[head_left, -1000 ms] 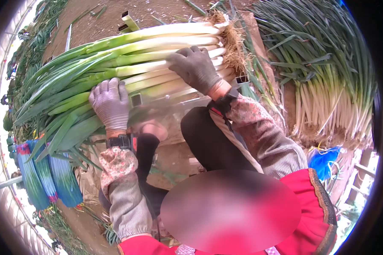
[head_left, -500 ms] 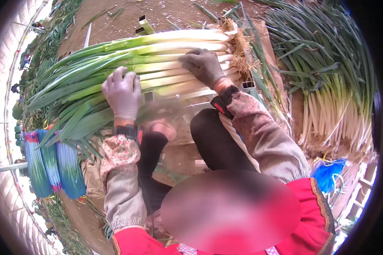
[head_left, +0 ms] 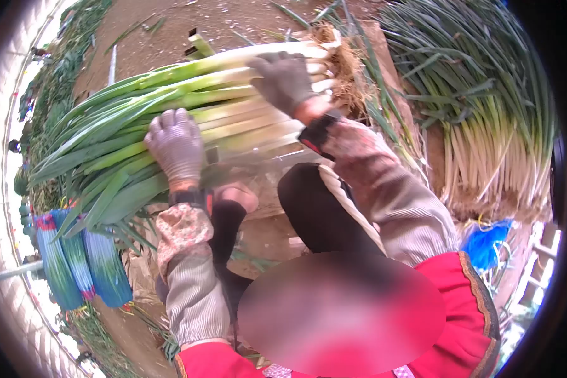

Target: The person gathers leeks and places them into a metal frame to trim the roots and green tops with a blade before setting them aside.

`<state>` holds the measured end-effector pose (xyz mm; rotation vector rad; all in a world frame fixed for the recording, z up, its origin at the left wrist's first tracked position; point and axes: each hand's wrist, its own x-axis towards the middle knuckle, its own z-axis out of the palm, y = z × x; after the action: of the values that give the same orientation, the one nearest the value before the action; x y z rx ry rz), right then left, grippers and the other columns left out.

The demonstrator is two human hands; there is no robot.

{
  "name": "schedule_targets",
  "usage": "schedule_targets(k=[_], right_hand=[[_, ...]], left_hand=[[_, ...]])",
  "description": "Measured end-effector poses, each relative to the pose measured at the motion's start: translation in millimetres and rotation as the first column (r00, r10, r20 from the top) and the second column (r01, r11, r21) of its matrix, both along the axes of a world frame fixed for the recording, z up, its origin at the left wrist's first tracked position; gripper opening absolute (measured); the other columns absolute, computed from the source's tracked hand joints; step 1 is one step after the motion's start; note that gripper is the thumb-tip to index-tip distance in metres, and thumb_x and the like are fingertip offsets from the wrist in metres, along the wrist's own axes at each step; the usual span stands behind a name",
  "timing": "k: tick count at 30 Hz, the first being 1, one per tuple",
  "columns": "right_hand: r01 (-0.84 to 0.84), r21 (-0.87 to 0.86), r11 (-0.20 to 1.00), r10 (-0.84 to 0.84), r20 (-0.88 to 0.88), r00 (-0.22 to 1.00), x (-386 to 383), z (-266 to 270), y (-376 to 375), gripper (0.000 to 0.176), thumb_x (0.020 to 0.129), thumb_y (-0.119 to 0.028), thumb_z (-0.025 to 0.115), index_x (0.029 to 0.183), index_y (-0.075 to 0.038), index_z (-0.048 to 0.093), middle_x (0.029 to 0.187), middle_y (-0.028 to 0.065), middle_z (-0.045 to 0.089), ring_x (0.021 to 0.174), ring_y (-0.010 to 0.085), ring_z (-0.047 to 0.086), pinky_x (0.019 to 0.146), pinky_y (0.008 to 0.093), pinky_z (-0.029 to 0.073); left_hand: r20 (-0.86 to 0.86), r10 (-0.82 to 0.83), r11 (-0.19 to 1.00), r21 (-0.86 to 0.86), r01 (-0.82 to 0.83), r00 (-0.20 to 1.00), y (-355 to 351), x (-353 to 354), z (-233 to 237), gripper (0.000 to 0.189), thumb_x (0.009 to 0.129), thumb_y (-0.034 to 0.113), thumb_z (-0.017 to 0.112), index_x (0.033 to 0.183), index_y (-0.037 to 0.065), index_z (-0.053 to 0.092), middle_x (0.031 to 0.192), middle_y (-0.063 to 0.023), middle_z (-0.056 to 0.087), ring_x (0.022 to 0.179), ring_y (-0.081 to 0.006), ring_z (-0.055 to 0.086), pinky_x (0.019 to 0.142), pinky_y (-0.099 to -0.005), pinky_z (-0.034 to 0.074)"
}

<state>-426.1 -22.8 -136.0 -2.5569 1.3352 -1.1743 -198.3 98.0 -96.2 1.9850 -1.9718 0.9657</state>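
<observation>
Several leeks (head_left: 227, 113) lie side by side in a wide layer in front of me, green leaves to the left and root ends to the right. My left hand (head_left: 176, 145), in a thin pale glove, rests on the green part with its fingers laid over the leaves. Across the upper white stems lies my right hand (head_left: 282, 82), in a darker grey glove, its fingers stretched out and apart. Both palms face down and are hidden. The tangled brown roots (head_left: 349, 69) stick out just beyond my right hand.
A big pile of thinner green onions (head_left: 479, 107) lies on the right. Blue-green bundles (head_left: 107, 258) hang over a bar at the lower left. A blue plastic bag (head_left: 487, 244) is at the lower right. Loose leaves litter the brown ground (head_left: 151, 44).
My right hand has moved up and left across the white stems, its fingers now more stretched out. My left hand has shifted slightly down and lies flatter on the leaves. The view has tilted slightly.
</observation>
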Motion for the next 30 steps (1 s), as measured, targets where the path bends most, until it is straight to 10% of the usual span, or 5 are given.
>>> schedule_targets(k=[19,30], right_hand=[[-0.121,0.133,0.984,0.065,0.365,0.929,-1.8,-23.9,-27.1,0.023,0.091,-0.03,0.07,0.111,-0.019,0.073,0.101,0.0103,0.073,0.098,0.0327,0.067,0.089,0.0459,0.05],[-0.156,0.156,0.975,0.124,0.199,0.972,-7.6,-32.0,-14.2,0.016,0.092,-0.026,0.069,0.105,-0.025,0.077,0.102,0.0025,0.072,0.1,0.0272,0.067,0.083,0.0444,0.052]], left_hand=[[-0.087,-0.137,0.975,0.164,0.15,0.987,-34.0,32.7,11.8,0.022,0.09,0.03,0.064,0.102,0.014,0.071,0.121,-0.0038,0.065,0.116,-0.0266,0.059,0.103,-0.0551,0.038],[-0.088,-0.098,0.982,0.156,0.111,0.991,-22.4,13.9,18.7,0.02,0.088,0.026,0.066,0.103,0.013,0.069,0.099,-0.0079,0.068,0.099,-0.0285,0.063,0.087,-0.0455,0.046]])
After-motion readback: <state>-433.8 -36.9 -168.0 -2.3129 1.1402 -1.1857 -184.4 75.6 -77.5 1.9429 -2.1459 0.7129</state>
